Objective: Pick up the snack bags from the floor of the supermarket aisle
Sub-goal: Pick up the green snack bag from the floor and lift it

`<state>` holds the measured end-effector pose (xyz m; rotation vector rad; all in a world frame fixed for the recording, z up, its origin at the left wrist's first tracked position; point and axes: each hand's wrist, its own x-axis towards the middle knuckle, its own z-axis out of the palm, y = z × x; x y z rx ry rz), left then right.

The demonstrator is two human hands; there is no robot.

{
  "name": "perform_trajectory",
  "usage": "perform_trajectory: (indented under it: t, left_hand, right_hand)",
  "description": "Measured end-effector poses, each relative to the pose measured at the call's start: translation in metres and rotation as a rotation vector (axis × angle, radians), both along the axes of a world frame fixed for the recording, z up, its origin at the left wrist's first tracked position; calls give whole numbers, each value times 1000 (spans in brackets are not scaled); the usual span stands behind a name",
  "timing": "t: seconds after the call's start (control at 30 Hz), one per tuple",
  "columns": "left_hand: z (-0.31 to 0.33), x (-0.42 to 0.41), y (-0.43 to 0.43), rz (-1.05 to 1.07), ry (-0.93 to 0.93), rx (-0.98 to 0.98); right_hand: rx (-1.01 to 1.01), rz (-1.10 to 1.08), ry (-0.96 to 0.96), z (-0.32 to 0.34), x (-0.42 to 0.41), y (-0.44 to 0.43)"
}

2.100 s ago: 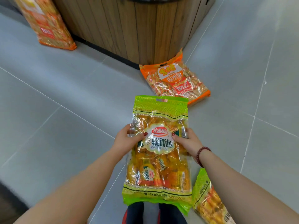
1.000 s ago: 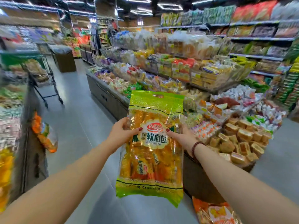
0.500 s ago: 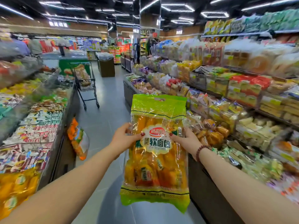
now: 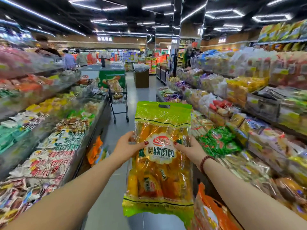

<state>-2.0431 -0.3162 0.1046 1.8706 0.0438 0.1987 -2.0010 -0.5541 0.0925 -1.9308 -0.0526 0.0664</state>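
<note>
I hold a green and yellow snack bag (image 4: 159,163) upright at chest height in the middle of the aisle. My left hand (image 4: 125,147) grips its left edge with the thumb across the front. My right hand (image 4: 191,151) grips the right edge the same way, a bead bracelet on that wrist. An orange snack bag (image 4: 95,151) leans against the base of the left display. Another orange snack bag (image 4: 214,213) lies low at the bottom right, partly hidden behind the held bag and my right arm.
Open display bins of wrapped snacks (image 4: 54,146) line the left side and stacked shelves (image 4: 249,113) line the right. A shopping cart (image 4: 118,97) stands in the aisle ahead. A brown bin (image 4: 141,78) and several people (image 4: 69,59) are farther back.
The view has lifted from the floor to the aisle ahead and swung left. Both hands keep the same grip on the green bag, now held higher.
</note>
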Motion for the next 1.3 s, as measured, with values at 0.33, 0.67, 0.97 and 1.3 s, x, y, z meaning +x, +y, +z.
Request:
perform_trajectory:
  t: [0.33,0.67,0.97,1.3]
  left_hand:
    - [-14,225,92,30,-39,9]
    - [-14,450,158,47,-13,-5]
    - [-14,665,190,153,-44,28]
    - [4,872,225,222,-19,82]
  right_hand:
    - [-3,45,-32,-7,229,93]
    - [-31,50,21,-1,449,158]
    - [14,148,-12,-3,687,190]
    - [52,232,-36,9,910,232]
